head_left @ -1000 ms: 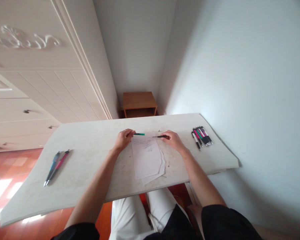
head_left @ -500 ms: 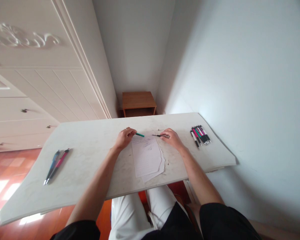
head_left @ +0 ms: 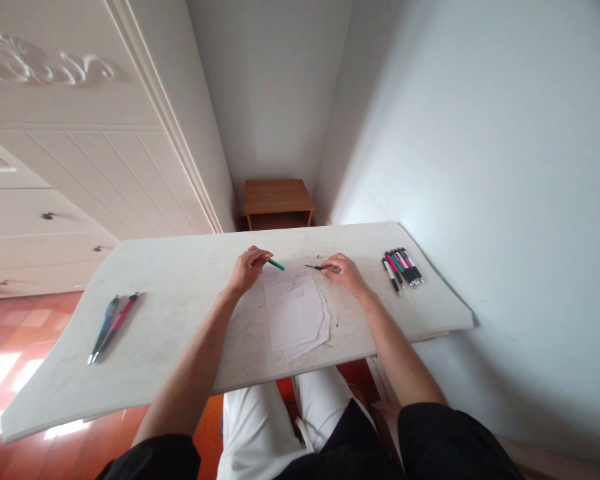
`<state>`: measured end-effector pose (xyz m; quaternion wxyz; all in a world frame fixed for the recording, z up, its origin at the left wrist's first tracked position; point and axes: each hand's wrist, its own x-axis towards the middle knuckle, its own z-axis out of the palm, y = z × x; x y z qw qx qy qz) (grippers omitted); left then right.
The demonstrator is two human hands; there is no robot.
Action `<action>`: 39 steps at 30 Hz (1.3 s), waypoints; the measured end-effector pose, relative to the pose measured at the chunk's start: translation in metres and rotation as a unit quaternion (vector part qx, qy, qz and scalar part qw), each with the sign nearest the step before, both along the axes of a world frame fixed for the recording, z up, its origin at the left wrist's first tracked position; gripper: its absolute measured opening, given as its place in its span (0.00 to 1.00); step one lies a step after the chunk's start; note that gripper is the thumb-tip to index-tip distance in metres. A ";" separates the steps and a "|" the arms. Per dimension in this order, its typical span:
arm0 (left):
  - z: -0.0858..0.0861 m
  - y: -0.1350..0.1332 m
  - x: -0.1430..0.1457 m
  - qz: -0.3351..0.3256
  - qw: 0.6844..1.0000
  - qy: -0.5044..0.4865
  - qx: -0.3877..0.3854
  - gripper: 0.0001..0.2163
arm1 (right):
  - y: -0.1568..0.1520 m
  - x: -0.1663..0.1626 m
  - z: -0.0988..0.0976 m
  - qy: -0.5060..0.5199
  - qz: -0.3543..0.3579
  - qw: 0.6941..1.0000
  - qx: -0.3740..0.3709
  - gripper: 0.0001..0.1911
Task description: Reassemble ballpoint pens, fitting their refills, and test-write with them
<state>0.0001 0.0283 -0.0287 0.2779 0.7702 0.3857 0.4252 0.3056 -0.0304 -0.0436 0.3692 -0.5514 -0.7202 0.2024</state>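
My left hand (head_left: 250,268) pinches a green pen barrel (head_left: 277,265) above the top left of the paper. Its free end slants down to the right. Across from it, my right hand (head_left: 344,272) has its fingers closed on a dark pen piece (head_left: 317,267) with a thin point facing left. The fingers cover the rest of that piece. A gap separates the two pen parts. Between my forearms lie sheets of lined paper (head_left: 295,320), with scribbles near the top and a torn right edge.
Several pens (head_left: 403,269) lie side by side on the right of the white table (head_left: 180,280). At the left are a blue pen (head_left: 104,328) and a pink pen (head_left: 121,319). A wooden stand (head_left: 279,195) is beyond the far edge; a wall (head_left: 480,167) rises at the right.
My left hand has lifted slightly and shifted left, and the green barrel now tilts more steeply downward. My right hand is almost where it was, still holding the dark piece.
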 end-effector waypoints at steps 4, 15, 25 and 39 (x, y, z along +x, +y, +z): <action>0.002 -0.001 -0.001 -0.005 1.000 0.000 -0.003 0.10 | 0.000 0.000 0.001 -0.003 0.003 1.000 0.004 0.07; 0.001 0.002 -0.003 0.051 0.994 -0.070 -0.061 0.10 | -0.003 -0.002 0.006 -0.002 0.003 1.000 -0.013 0.07; -0.002 0.010 -0.021 0.033 0.998 0.050 -0.024 0.11 | -0.002 -0.002 0.008 -0.013 0.004 1.000 -0.001 0.06; -0.006 0.015 -0.032 0.007 0.991 0.131 0.021 0.09 | -0.003 -0.007 0.006 0.010 0.022 0.999 0.032 0.08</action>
